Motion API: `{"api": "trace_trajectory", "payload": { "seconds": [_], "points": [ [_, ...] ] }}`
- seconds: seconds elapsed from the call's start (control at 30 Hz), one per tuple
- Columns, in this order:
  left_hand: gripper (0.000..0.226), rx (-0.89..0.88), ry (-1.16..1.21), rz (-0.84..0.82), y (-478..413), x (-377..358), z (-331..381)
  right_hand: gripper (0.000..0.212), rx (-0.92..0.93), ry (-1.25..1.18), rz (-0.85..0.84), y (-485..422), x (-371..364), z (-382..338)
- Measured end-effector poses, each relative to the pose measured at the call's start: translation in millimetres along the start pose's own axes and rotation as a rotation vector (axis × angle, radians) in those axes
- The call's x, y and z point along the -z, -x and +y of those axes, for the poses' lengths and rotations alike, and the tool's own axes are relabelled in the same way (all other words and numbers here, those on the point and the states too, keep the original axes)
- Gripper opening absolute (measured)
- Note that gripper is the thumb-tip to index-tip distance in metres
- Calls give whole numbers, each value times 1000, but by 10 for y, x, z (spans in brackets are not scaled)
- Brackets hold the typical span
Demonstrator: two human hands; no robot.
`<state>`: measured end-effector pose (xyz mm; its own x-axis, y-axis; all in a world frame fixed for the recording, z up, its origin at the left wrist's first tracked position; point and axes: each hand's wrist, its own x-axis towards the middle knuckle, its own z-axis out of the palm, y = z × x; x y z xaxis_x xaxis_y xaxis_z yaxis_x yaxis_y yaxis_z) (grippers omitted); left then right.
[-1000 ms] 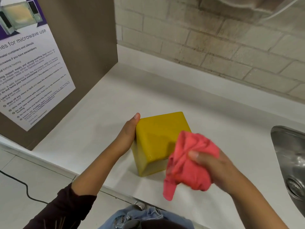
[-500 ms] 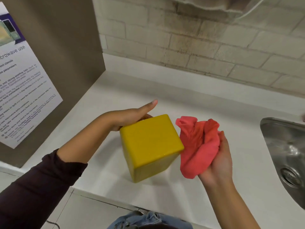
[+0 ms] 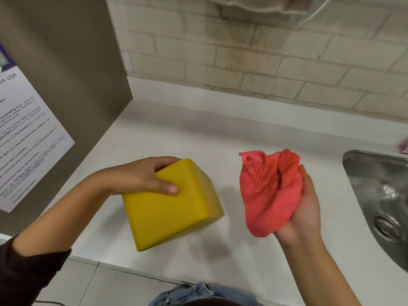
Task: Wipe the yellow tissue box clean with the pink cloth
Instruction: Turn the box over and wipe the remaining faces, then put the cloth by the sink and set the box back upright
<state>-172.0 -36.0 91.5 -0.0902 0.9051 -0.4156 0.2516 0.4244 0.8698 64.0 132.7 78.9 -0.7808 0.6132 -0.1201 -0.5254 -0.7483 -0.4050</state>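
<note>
Nearest the camera, a bit of blue denim (image 3: 205,293) showed at the bottom edge, with pale floor tiles (image 3: 106,281) beside it. Just beyond, the left hand (image 3: 141,176) gripped the yellow tissue box (image 3: 170,208): the thumb lay pressed across the face turned toward the camera, and the other fingers curled over the box's far upper edge, their tips hidden behind it. The box was tilted, one lower corner pointing down toward the white counter (image 3: 231,257); whether that corner touched the surface could not be told. A dark sleeve (image 3: 28,268) covered the left forearm near the elbow.

To the right of those fingers, apart from the box with a clear gap between, the right hand (image 3: 302,208) held the pink cloth (image 3: 270,191). The cloth sat bunched in the upturned palm, fingers wrapped behind and under it, folds rising past the fingertips.

Right of the cloth hand lay a steel sink (image 3: 375,195) with its drain. Left of the box hand stood a brown panel (image 3: 66,74) bearing a printed microwave notice (image 3: 28,146). Farthest off, a pale brick wall (image 3: 265,51) ran behind the counter.
</note>
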Motion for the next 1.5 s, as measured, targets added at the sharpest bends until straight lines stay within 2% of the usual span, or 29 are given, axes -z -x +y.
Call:
{"api": "trace_trajectory", "payload": {
  "seconds": [0.13,0.3,0.37,0.43,0.57,0.7,0.77,0.9,1.07,1.13,1.23,1.27,1.37,1.5],
  "points": [
    [81,-107,61,51,199,-24,-175,44,-5,-24,69,-30,111,-29],
    [95,-160,-46,149,295,-205,-365,47,-52,-25,60,-34,160,83],
    [96,-172,-202,220,239,-366,-431,41,-66,-9,106,-33,183,138],
    [95,-202,-462,283,147,-543,-519,32,-77,33,151,-32,204,187],
    [91,-239,-857,312,-2,-800,-648,15,-83,108,191,3,268,229],
    [89,-337,-1104,386,-75,-938,-720,25,-112,166,164,78,309,260],
    [87,-332,-1087,401,-79,-974,-764,31,-122,170,173,109,363,269],
    [67,-304,-1015,427,-34,-994,-738,26,-159,175,162,139,493,325],
    [44,-300,-759,544,-110,-857,-527,29,-231,164,235,174,596,354],
    [40,-326,-644,597,-209,-840,-421,27,-158,350,324,206,596,301],
    [38,-409,-561,622,-422,-938,-259,24,49,920,390,308,582,100],
    [38,-414,-535,623,-471,-973,-217,24,80,1042,390,335,579,45],
    [33,-433,-474,578,-708,-1156,-30,21,201,1216,399,468,593,-233],
    [26,-467,-414,462,-1060,-1441,222,20,309,1261,495,677,746,-681]
  ]
}}
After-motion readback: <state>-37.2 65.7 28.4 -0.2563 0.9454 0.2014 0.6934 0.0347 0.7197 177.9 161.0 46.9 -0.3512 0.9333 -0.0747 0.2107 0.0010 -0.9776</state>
